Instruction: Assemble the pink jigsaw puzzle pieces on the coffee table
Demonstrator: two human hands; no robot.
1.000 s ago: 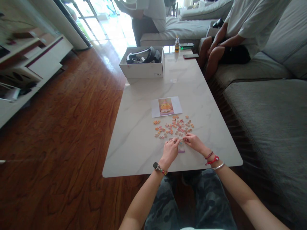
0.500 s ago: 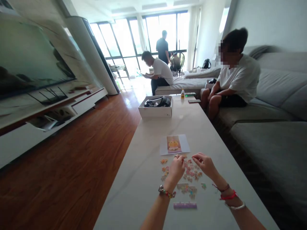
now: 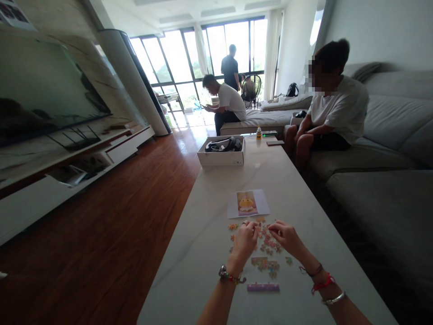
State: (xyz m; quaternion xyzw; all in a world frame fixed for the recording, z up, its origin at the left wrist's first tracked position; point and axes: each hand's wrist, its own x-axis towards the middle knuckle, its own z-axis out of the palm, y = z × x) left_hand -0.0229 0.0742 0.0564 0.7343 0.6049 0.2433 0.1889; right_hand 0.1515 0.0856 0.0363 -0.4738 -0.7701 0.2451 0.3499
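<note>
Your left hand (image 3: 244, 240) and right hand (image 3: 288, 235) moved over puzzle pieces (image 3: 268, 248), lower centre, spread perhaps for seeing; fingers (image 3: 274, 228) looked narrow, hold unclear.

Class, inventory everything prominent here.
Pieces: many, pink, orange, near sheet
Cluster: one, multicoloured, beyond strip
Strip: one, purple, nearest
Sheet: one, white, centre
Box: one, white, far end
Gadget: one, black, boxed
Bottle: one, yellow, far end
Devices: two, dark, far end
Table: one, white, centre
Sofa: one, grey, right
People: three, white, dark tops, background
Television: one, dark, left
Cabinet: one, white, left
Windows: several, bright, back
Floor: one, brown, left
Left hand: one, at pieces
Right hand: one, at pieces
</note>
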